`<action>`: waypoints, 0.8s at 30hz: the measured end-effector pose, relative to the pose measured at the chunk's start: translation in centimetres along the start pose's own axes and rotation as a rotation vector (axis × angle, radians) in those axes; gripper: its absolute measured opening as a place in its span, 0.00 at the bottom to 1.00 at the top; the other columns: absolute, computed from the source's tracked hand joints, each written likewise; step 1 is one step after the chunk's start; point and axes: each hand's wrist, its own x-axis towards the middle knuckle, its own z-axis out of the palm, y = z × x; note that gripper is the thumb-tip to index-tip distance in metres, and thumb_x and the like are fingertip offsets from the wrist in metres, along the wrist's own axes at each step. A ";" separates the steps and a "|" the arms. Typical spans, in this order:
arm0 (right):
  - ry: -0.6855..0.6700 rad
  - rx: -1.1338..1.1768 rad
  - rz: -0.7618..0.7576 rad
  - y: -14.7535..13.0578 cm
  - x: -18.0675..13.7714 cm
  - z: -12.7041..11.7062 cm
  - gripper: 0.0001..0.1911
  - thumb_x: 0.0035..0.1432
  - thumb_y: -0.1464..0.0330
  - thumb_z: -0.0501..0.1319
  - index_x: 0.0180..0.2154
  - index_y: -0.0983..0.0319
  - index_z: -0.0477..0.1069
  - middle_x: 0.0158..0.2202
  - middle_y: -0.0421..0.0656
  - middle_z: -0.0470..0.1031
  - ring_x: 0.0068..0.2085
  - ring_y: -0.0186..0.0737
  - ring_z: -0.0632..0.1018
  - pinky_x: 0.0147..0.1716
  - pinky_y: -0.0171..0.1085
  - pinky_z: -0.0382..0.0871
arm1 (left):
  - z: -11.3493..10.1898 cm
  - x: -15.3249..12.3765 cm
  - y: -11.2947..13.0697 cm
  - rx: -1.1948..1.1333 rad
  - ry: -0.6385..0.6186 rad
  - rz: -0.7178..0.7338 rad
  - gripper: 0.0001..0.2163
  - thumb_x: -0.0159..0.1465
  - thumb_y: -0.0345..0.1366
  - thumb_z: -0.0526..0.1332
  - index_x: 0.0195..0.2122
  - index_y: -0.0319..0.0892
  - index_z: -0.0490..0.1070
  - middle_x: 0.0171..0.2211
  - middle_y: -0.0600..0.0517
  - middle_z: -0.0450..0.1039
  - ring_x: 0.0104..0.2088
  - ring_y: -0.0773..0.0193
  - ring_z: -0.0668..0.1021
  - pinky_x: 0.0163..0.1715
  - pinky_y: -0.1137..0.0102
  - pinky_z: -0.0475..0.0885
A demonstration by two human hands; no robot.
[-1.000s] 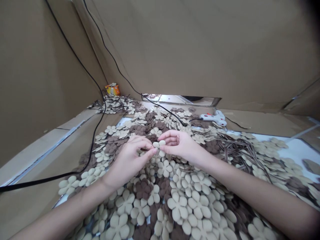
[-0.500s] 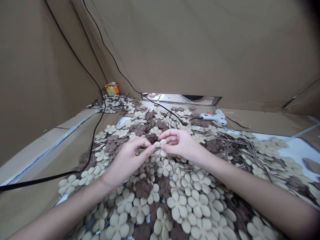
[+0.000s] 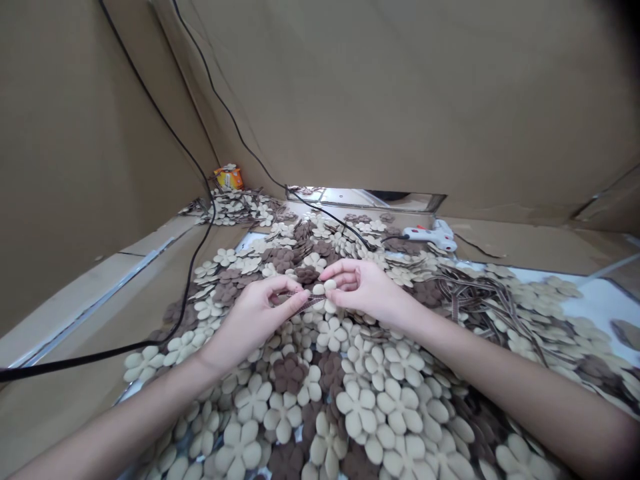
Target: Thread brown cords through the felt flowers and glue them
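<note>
My left hand [image 3: 256, 313] pinches a narrow brown ribbon [image 3: 313, 302] with pale stitched lines between thumb and fingertips. Facing it, my right hand [image 3: 369, 293] has thumb and forefinger closed on a small cream fabric flower [image 3: 319, 289], whose petals poke out toward the left thumb. The ribbon runs just below or behind the flower; whether they are joined cannot be made out. Both hands hover over a thick heap of cream flowers [image 3: 400, 403] and brown flowers [image 3: 289, 372].
A white glue gun [image 3: 430, 235] lies beyond the right hand. Tangled brown ribbon [image 3: 475, 300] rests on flowers at the right. A black cable [image 3: 193, 260] crosses the left side. An orange packet [image 3: 229, 177] stands in the far corner, against cardboard walls [image 3: 375, 100].
The ribbon shows more between the hands, slanting out from the left fingertips. Both hands keep their pinches almost in place; the whole view has shifted slightly.
</note>
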 end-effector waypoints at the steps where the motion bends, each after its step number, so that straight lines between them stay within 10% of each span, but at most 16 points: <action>1: 0.001 -0.001 0.004 0.0 0.0 0.0 0.15 0.41 0.79 0.63 0.36 0.64 0.71 0.26 0.37 0.74 0.27 0.28 0.75 0.27 0.28 0.70 | 0.0 0.0 0.0 0.003 0.005 -0.002 0.11 0.61 0.43 0.59 0.30 0.40 0.71 0.30 0.54 0.72 0.30 0.66 0.70 0.30 0.74 0.62; 24: -0.003 -0.055 -0.040 0.6 0.3 -0.3 0.15 0.47 0.71 0.66 0.39 0.62 0.70 0.24 0.36 0.73 0.24 0.28 0.74 0.24 0.27 0.65 | 0.1 0.0 -1.0 -0.106 -0.063 -0.031 0.10 0.59 0.43 0.62 0.30 0.40 0.72 0.29 0.54 0.71 0.30 0.65 0.72 0.31 0.73 0.66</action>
